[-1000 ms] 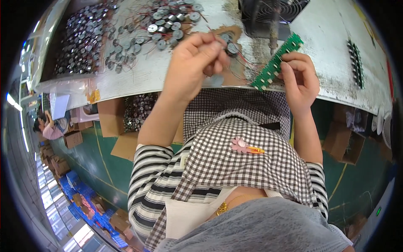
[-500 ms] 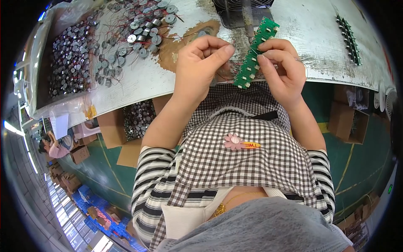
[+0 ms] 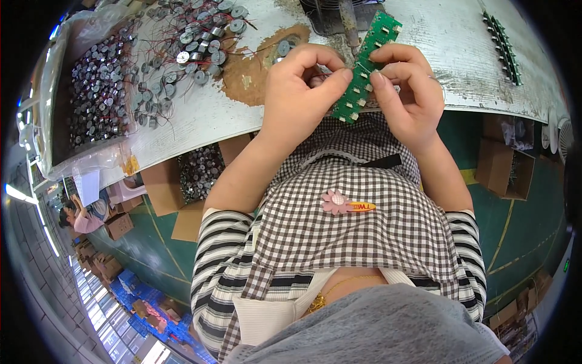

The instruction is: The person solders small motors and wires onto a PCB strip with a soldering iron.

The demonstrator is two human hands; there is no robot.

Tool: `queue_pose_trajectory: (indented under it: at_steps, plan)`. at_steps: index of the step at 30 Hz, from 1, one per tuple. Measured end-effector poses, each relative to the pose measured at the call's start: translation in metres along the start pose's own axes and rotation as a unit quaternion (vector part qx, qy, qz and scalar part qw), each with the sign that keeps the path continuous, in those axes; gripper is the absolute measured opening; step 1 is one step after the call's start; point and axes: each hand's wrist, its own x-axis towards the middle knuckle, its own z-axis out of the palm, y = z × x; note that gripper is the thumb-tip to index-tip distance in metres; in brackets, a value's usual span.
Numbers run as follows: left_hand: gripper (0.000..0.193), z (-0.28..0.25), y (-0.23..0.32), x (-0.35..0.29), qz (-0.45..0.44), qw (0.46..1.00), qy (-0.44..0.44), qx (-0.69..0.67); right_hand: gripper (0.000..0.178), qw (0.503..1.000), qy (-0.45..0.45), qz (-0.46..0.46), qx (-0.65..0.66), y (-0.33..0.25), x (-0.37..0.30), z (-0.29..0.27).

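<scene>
One circuit board (image 3: 361, 77), pinched by the right hand (image 3: 412, 94), should stay steady; whether the left hand (image 3: 303, 91) grips something, I cannot tell.

A narrow green circuit board (image 3: 359, 86) with small white connectors slants toward one o'clock over the desk's (image 3: 467, 70) six-o'clock edge.

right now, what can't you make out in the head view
Not clear in the head view:
Left hand: whether it pinches anything, hidden by its own thumb and curled fingers.
Green circuit board: the spot where the right hand grips it, covered by that hand's fingers.
Black fan: its top, cut off by the upper edge.
Heap of round metal parts at far left: their number, too small and piled.
</scene>
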Motion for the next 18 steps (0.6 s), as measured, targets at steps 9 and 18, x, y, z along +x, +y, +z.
queue_pose_trajectory:
  at_steps: [9, 18]
  plan:
    - [0.009, 0.0076, 0.0036, 0.0047, -0.019, 0.999, 0.026, -0.034, 0.008, 0.999, -0.01, 0.014, -0.038, -0.0042, 0.0056, -0.0033]
    - [0.009, 0.0052, 0.0068, -0.0016, -0.015, 1.0, 0.022, 0.009, 0.009, 0.998, -0.025, -0.022, -0.048, -0.0038, 0.0021, -0.0032]
